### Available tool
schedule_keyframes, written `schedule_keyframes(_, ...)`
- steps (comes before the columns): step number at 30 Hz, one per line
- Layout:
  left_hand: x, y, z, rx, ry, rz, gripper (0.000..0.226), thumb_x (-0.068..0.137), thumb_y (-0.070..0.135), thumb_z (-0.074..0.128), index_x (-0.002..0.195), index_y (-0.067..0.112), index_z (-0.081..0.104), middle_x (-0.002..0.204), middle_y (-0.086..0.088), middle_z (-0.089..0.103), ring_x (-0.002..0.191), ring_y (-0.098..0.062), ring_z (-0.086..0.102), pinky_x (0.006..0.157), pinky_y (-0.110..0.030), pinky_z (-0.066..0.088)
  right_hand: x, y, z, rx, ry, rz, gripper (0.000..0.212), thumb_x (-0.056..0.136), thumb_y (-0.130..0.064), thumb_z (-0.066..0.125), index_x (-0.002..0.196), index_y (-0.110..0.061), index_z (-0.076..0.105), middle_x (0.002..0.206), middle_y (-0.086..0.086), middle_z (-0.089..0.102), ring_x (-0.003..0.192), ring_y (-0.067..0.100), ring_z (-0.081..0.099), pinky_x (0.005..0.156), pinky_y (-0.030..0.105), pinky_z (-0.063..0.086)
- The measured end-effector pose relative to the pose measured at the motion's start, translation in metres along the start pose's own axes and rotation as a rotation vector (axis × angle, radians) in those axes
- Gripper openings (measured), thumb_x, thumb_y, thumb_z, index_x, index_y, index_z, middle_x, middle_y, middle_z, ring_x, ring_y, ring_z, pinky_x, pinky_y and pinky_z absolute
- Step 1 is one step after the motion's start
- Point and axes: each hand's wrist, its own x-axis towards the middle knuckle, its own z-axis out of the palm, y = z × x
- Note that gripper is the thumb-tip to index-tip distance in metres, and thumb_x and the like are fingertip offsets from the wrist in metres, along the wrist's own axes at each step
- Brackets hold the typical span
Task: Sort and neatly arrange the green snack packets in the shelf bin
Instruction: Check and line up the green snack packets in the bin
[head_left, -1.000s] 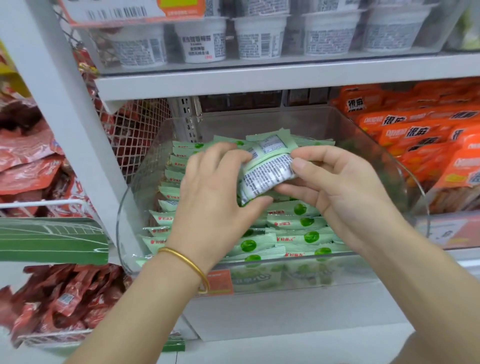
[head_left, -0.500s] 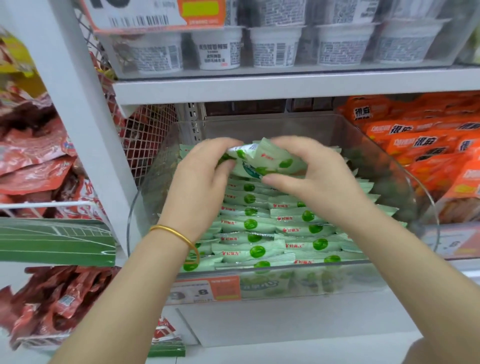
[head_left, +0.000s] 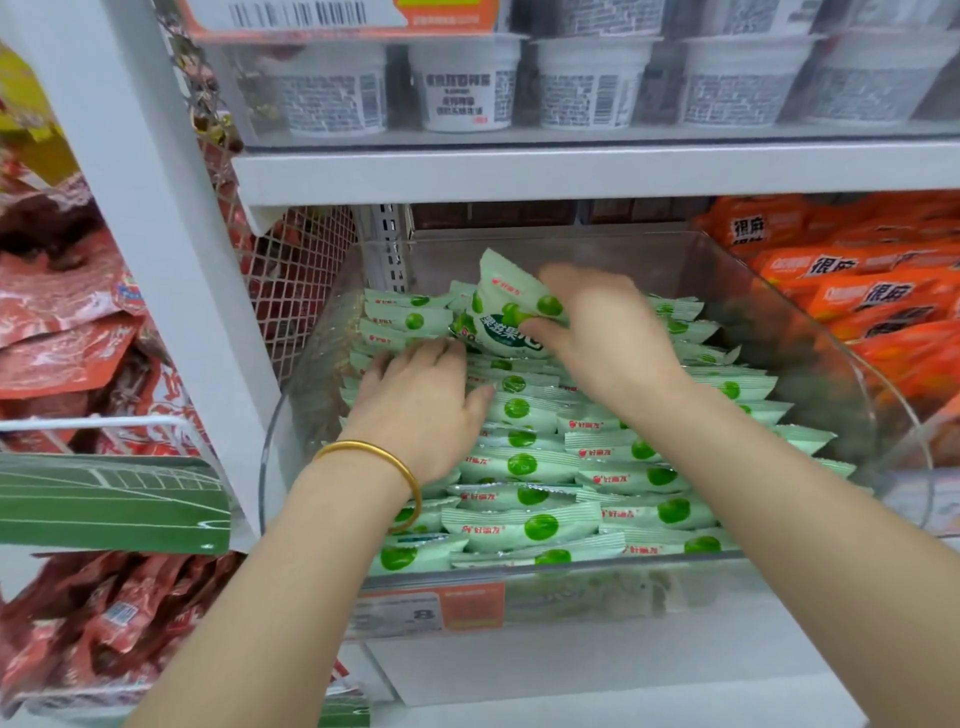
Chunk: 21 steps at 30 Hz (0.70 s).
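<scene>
Here, the right hand (head_left: 608, 332) is pinching one green snack packet (head_left: 506, 312) over the back of the clear bin (head_left: 810, 332), the packet tilting upright and showing pale green with dark green circles. The left hand (head_left: 421, 405), fingers extended, is pressing on the rowed packets (head_left: 524, 525) at the bin's left side. White cups (head_left: 465, 83) are standing above the bin — orange packs (head_left: 857, 291) lying to its right.
</scene>
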Motion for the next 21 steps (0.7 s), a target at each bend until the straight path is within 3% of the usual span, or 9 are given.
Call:
schedule_keyframes(5,-0.005,0.001,-0.004,-0.024,0.007,-0.031,0.05,0.097,0.041,0.036,0.138,0.013,0.037,0.144,-0.007,0.04,0.132,-0.026,0.034,0.111,-0.038,0.02,0.021,-0.012,0.008,-0.242,-0.208,0.038,0.027,0.088,-0.005,0.059,0.113,-0.013,0.052,0.111,0.012,0.059,0.102,0.033,0.056,0.069,0.03,0.038)
schedule_keyframes(10,-0.001,-0.001,-0.005,-0.168,0.098,-0.063,0.044,0.094,0.028,0.045,0.132,0.007,0.042,0.137,-0.013,0.045,0.127,-0.029,0.039,0.107,-0.038,0.032,0.04,-0.012,0.021,-0.298,-0.417,0.036,0.038,0.091,-0.023,0.06,0.128,-0.019,0.052,0.131,0.009,0.048,0.127,0.03,0.038,0.093,0.037,0.042)
schedule_keyframes(13,0.004,-0.005,-0.006,-0.213,0.153,-0.032,0.053,0.093,0.024,0.047,0.141,0.006,0.032,0.149,-0.012,0.032,0.137,-0.027,0.028,0.113,-0.04,0.025,0.039,-0.004,0.006,-0.211,-0.414,0.104,0.035,0.086,-0.045,0.061,0.111,-0.02,0.062,0.127,0.007,0.054,0.127,0.03,0.038,0.099,0.037,0.041)
schedule_keyframes(15,0.008,-0.006,-0.007,-0.217,0.139,-0.009,0.058,0.095,0.025,0.045,0.146,0.009,0.024,0.155,-0.008,0.019,0.143,-0.023,0.018,0.116,-0.039,0.018,0.037,-0.001,0.001,-0.262,-0.387,0.105,0.026,0.087,-0.047,0.06,0.085,-0.021,0.063,0.121,0.007,0.056,0.129,0.03,0.034,0.097,0.037,0.037)
schedule_keyframes(16,0.009,-0.006,-0.007,-0.213,0.114,0.001,0.059,0.096,0.028,0.043,0.148,0.01,0.022,0.157,-0.006,0.014,0.144,-0.021,0.013,0.117,-0.039,0.015,0.036,0.0,0.003,-0.274,-0.377,0.092,0.027,0.087,-0.046,0.06,0.082,-0.02,0.061,0.118,0.008,0.055,0.127,0.03,0.034,0.096,0.036,0.037)
schedule_keyframes(19,0.013,-0.002,-0.003,-0.17,0.016,0.012,0.057,0.098,0.034,0.036,0.149,0.016,0.017,0.159,0.0,0.003,0.145,-0.016,0.003,0.118,-0.042,0.007,0.032,0.002,0.017,-0.255,-0.385,0.056,0.025,0.088,-0.042,0.06,0.089,-0.017,0.063,0.11,0.005,0.048,0.122,0.028,0.037,0.09,0.034,0.039)
schedule_keyframes(21,0.015,0.0,-0.001,-0.116,-0.032,0.004,0.055,0.099,0.037,0.031,0.149,0.019,0.017,0.159,0.002,0.001,0.145,-0.014,0.001,0.118,-0.042,0.004,0.03,0.002,0.02,-0.261,-0.398,0.054,0.03,0.088,-0.042,0.06,0.099,-0.015,0.065,0.114,0.007,0.048,0.122,0.028,0.037,0.09,0.034,0.039)
